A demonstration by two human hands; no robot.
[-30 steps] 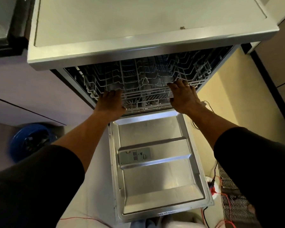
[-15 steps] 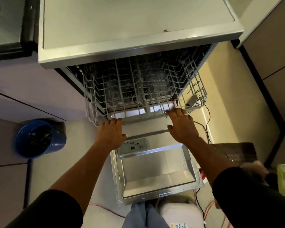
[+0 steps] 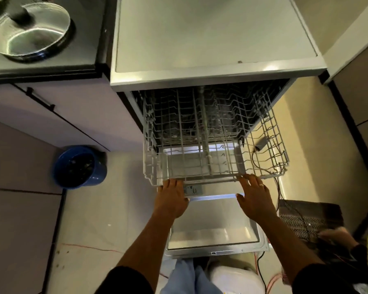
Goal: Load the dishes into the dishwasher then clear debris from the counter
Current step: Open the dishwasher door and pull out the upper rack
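The dishwasher stands open, its steel door lying flat below me. The white wire upper rack is drawn well out over the door and holds no dishes. My left hand grips the rack's front rail near its left corner. My right hand, with a ring on one finger, rests its fingertips on the front rail toward the right; I cannot tell whether its fingers curl around the rail. A steel pan sits on the dark counter at the top left.
A blue bin stands on the floor left of the dishwasher. A dark grated box with cables lies on the floor at right, another person's hand beside it. Cabinets line the left and right sides.
The upper rack has slid out from inside the dishwasher to well over the open door, with both my hands drawing back with its front rail. My view has pulled back and up.
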